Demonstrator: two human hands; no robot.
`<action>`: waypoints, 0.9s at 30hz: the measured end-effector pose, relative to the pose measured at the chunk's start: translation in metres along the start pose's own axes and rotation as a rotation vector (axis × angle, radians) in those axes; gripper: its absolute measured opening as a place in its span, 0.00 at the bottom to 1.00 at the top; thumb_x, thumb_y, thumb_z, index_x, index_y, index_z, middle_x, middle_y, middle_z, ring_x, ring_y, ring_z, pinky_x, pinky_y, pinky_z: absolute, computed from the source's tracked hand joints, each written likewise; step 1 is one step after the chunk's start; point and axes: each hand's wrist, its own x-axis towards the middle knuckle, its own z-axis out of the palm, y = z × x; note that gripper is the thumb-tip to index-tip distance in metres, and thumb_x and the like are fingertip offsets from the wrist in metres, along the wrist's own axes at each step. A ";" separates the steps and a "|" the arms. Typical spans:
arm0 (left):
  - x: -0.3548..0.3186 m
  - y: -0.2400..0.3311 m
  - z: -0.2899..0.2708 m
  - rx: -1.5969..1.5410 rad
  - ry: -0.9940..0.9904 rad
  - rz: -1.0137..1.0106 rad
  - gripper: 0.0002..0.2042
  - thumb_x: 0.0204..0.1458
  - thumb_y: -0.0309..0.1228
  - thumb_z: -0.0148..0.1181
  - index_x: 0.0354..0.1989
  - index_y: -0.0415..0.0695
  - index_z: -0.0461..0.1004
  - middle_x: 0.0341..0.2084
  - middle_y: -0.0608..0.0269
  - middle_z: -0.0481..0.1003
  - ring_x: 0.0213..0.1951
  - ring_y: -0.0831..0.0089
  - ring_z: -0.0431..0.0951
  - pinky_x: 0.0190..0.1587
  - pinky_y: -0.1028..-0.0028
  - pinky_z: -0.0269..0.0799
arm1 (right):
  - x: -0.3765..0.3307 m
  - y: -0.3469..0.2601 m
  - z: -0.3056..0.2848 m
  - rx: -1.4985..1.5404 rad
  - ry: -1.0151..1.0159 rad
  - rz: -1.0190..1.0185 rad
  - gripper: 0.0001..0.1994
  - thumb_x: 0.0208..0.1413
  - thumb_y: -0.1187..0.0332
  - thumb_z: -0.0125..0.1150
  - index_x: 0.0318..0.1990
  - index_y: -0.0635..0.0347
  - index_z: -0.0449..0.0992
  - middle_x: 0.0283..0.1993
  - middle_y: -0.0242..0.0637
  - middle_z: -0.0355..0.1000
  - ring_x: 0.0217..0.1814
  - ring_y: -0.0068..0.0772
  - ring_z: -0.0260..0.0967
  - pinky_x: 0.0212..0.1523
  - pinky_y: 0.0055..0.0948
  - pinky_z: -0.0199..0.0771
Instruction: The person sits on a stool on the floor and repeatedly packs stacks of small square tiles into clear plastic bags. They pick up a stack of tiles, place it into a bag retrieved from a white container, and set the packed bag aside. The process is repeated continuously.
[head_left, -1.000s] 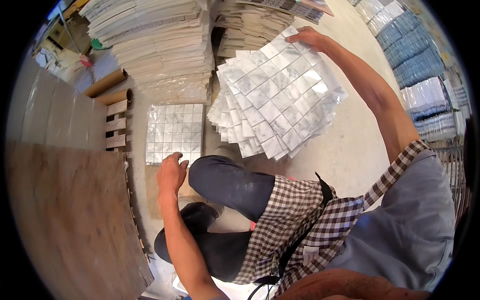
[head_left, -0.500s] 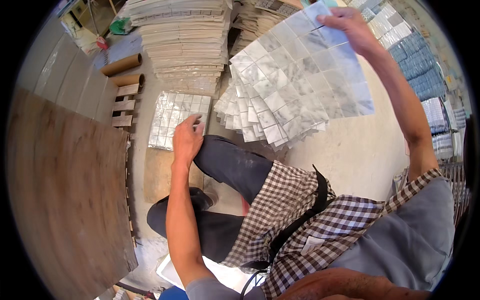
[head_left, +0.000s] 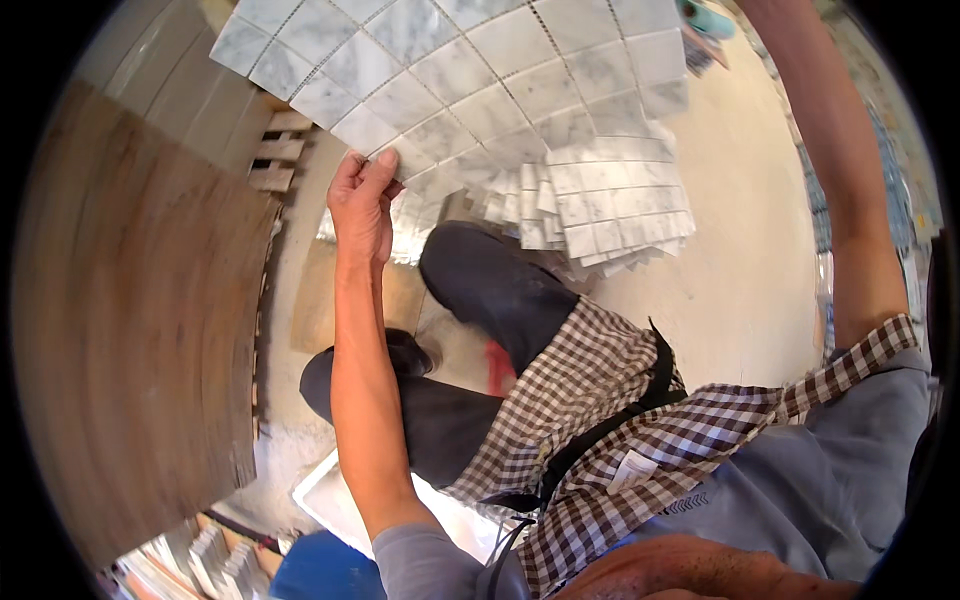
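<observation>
A large sheet of grey-white marble mosaic tile (head_left: pixel 460 80) is raised across the top of the view, its far part cut off by the frame. My left hand (head_left: pixel 362 205) is closed on the sheet's lower edge, thumb and fingers pinching it. My right forearm (head_left: pixel 840 130) reaches up past the upper right edge, so the right hand is out of view. Beneath the sheet, to the right of my knee, lies an uneven pile of similar mosaic sheets (head_left: pixel 625 200). Another tiled stack (head_left: pixel 412 228) shows partly behind my left hand, mostly hidden.
A big brown wooden panel (head_left: pixel 150 330) stands close on my left, with pallet slats (head_left: pixel 278 150) beyond it. A blue object (head_left: pixel 325 568) and upright tile pieces (head_left: pixel 215 560) are at the lower left. More stacked goods line the far right.
The mosaic sheet has been lifted off the pile and brought left and closer to the view. My left hand has risen from the left stack and taken its edge. The right hand has left the frame.
</observation>
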 end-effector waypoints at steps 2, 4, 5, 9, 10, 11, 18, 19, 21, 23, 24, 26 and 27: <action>-0.006 0.005 -0.019 0.031 0.119 -0.010 0.15 0.55 0.29 0.65 0.49 0.40 0.73 0.40 0.62 0.78 0.41 0.73 0.78 0.47 0.68 0.73 | 0.026 0.045 0.024 -0.010 -0.035 0.004 0.11 0.57 0.72 0.64 0.43 0.73 0.78 0.39 0.42 0.79 0.42 0.29 0.76 0.46 0.28 0.76; -0.002 -0.012 -0.053 0.047 0.270 -0.061 0.14 0.54 0.29 0.66 0.48 0.41 0.74 0.40 0.63 0.78 0.41 0.74 0.77 0.46 0.67 0.73 | 0.044 0.079 0.060 -0.172 0.007 0.089 0.11 0.54 0.68 0.66 0.38 0.71 0.81 0.33 0.37 0.79 0.35 0.27 0.74 0.38 0.27 0.72; 0.002 -0.025 -0.059 0.080 0.342 -0.139 0.22 0.52 0.30 0.68 0.53 0.36 0.70 0.42 0.60 0.77 0.42 0.71 0.77 0.45 0.67 0.74 | 0.054 0.104 0.069 -0.302 0.030 0.065 0.11 0.53 0.68 0.66 0.36 0.70 0.81 0.32 0.36 0.78 0.33 0.27 0.73 0.36 0.28 0.72; 0.013 -0.074 -0.064 -0.010 0.556 -0.291 0.37 0.50 0.31 0.70 0.63 0.29 0.55 0.46 0.52 0.74 0.40 0.64 0.78 0.40 0.66 0.76 | 0.071 0.210 0.107 -0.443 -0.033 0.127 0.10 0.48 0.66 0.66 0.31 0.66 0.82 0.28 0.33 0.76 0.29 0.27 0.70 0.33 0.30 0.69; 0.009 -0.090 -0.079 -0.007 0.639 -0.279 0.35 0.50 0.30 0.69 0.62 0.30 0.57 0.45 0.53 0.74 0.40 0.64 0.78 0.40 0.65 0.76 | 0.076 0.244 0.128 -0.349 -0.110 0.199 0.10 0.47 0.66 0.65 0.30 0.66 0.82 0.27 0.33 0.76 0.28 0.27 0.69 0.33 0.31 0.69; 0.005 -0.107 -0.094 -0.002 0.721 -0.270 0.32 0.50 0.30 0.69 0.61 0.31 0.60 0.44 0.53 0.75 0.40 0.64 0.78 0.40 0.65 0.76 | 0.081 0.283 0.148 -0.346 -0.146 0.219 0.10 0.46 0.66 0.65 0.29 0.66 0.82 0.26 0.33 0.75 0.28 0.27 0.69 0.32 0.32 0.69; 0.007 -0.198 -0.108 -0.031 0.836 -0.407 0.16 0.54 0.30 0.64 0.50 0.41 0.72 0.41 0.61 0.77 0.37 0.69 0.75 0.36 0.65 0.72 | 0.081 0.408 0.188 -0.574 -0.227 0.445 0.11 0.45 0.65 0.66 0.27 0.68 0.80 0.23 0.33 0.73 0.26 0.26 0.67 0.26 0.35 0.66; 0.002 -0.214 -0.119 -0.020 0.874 -0.404 0.16 0.54 0.30 0.64 0.50 0.41 0.73 0.41 0.62 0.77 0.37 0.70 0.75 0.36 0.66 0.72 | 0.075 0.429 0.204 -0.534 -0.245 0.482 0.12 0.45 0.65 0.66 0.27 0.68 0.80 0.23 0.33 0.73 0.26 0.26 0.67 0.26 0.35 0.65; 0.006 -0.230 -0.119 -0.033 0.924 -0.445 0.11 0.54 0.28 0.64 0.44 0.41 0.75 0.35 0.64 0.77 0.33 0.73 0.73 0.33 0.70 0.70 | 0.074 0.470 0.208 -0.495 -0.280 0.513 0.12 0.45 0.65 0.66 0.25 0.68 0.79 0.22 0.34 0.72 0.25 0.26 0.66 0.24 0.34 0.65; 0.005 -0.238 -0.120 -0.079 1.032 -0.451 0.05 0.51 0.23 0.64 0.34 0.35 0.76 0.27 0.63 0.76 0.29 0.76 0.70 0.34 0.72 0.67 | 0.067 0.491 0.219 -0.552 -0.316 0.536 0.11 0.45 0.66 0.66 0.24 0.68 0.78 0.21 0.33 0.71 0.24 0.25 0.66 0.23 0.33 0.64; 0.003 -0.247 -0.127 -0.090 1.001 -0.437 0.06 0.53 0.25 0.63 0.36 0.38 0.75 0.28 0.65 0.76 0.29 0.76 0.71 0.31 0.73 0.67 | 0.063 0.505 0.225 -0.533 -0.258 0.508 0.11 0.45 0.66 0.67 0.24 0.68 0.78 0.21 0.33 0.71 0.23 0.25 0.65 0.23 0.33 0.64; 0.003 -0.263 -0.142 -0.113 0.937 -0.399 0.08 0.56 0.28 0.63 0.42 0.44 0.75 0.31 0.68 0.76 0.29 0.77 0.72 0.26 0.73 0.67 | 0.061 0.530 0.237 -0.497 -0.139 0.444 0.11 0.45 0.66 0.67 0.23 0.68 0.78 0.20 0.33 0.71 0.21 0.26 0.65 0.22 0.33 0.64; 0.003 -0.272 -0.147 -0.118 0.947 -0.412 0.07 0.56 0.28 0.63 0.41 0.44 0.74 0.30 0.68 0.76 0.28 0.77 0.72 0.26 0.73 0.66 | 0.062 0.539 0.235 -0.526 -0.206 0.478 0.11 0.44 0.66 0.67 0.23 0.68 0.78 0.20 0.33 0.71 0.21 0.26 0.66 0.23 0.33 0.65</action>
